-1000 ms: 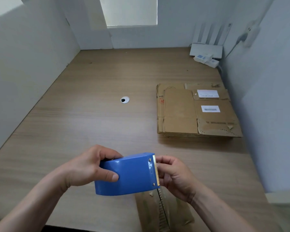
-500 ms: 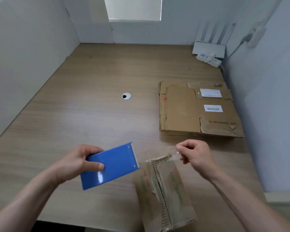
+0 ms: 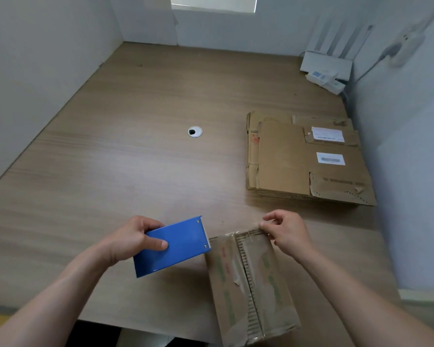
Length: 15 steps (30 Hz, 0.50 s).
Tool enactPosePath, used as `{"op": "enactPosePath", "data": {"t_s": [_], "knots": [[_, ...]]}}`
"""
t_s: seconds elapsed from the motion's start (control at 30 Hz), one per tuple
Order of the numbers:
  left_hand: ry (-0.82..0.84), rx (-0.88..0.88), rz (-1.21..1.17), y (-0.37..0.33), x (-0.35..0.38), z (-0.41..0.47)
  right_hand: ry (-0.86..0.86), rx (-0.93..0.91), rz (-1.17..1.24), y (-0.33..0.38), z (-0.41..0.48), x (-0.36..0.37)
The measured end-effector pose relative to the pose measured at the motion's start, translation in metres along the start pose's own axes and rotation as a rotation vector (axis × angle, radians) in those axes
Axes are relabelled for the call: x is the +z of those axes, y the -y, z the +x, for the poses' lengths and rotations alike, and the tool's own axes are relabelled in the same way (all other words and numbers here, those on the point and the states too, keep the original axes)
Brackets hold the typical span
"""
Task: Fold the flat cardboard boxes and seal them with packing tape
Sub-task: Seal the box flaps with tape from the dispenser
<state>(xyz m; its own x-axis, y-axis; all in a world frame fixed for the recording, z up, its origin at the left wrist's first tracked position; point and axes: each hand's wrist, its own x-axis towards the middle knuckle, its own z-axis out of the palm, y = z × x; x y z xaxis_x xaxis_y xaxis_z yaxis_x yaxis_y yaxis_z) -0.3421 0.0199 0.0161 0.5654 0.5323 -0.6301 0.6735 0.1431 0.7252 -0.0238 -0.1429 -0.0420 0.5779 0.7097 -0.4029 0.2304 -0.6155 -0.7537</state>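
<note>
Small brown cardboard box (image 3: pixel 251 279) — centre seam running near-to-far, its far end at the right hand (image 3: pixel 286 231) pinching clear packing tape (image 3: pixel 238 233); left hand (image 3: pixel 130 241) grips blue plastic tape dispenser (image 3: pixel 176 246) just left.

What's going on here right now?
A person is taping a folded cardboard box at the near edge of the table. The left hand grips a blue tape dispenser beside the box. The right hand pinches the free end of the clear tape, stretched across the box's far end. A stack of flat boxes lies further back on the right.
</note>
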Motion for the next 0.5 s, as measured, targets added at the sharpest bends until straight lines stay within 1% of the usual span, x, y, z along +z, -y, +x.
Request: {"op": "enactPosePath", "data": {"t_s": [0.13, 0.27, 0.33, 0.4, 0.43, 0.47, 0.5], "knots": [[-0.01, -0.014, 0.016, -0.002, 0.005, 0.004, -0.107, -0.084, -0.086, -0.005, 0.001, 0.004], [-0.017, -0.035, 0.032, -0.001, 0.009, 0.007, -0.141, -0.159, -0.194, -0.01, -0.001, 0.008], [-0.031, -0.048, 0.028, 0.0, 0.009, 0.007, -0.162, -0.114, -0.185, -0.015, -0.002, 0.015], [-0.041, -0.049, 0.011, -0.001, 0.01, 0.006, -0.202, 0.021, -0.136, -0.021, -0.003, 0.019], [-0.042, -0.045, 0.011, -0.002, 0.011, 0.006, -0.236, 0.039, -0.136, -0.022, -0.005, 0.019], [-0.042, -0.043, 0.018, -0.003, 0.011, 0.006, -0.282, -0.007, -0.158, -0.022, -0.008, 0.02], [-0.044, -0.043, 0.025, -0.004, 0.012, 0.006, -0.326, -0.113, -0.195, -0.019, -0.012, 0.021]]}}
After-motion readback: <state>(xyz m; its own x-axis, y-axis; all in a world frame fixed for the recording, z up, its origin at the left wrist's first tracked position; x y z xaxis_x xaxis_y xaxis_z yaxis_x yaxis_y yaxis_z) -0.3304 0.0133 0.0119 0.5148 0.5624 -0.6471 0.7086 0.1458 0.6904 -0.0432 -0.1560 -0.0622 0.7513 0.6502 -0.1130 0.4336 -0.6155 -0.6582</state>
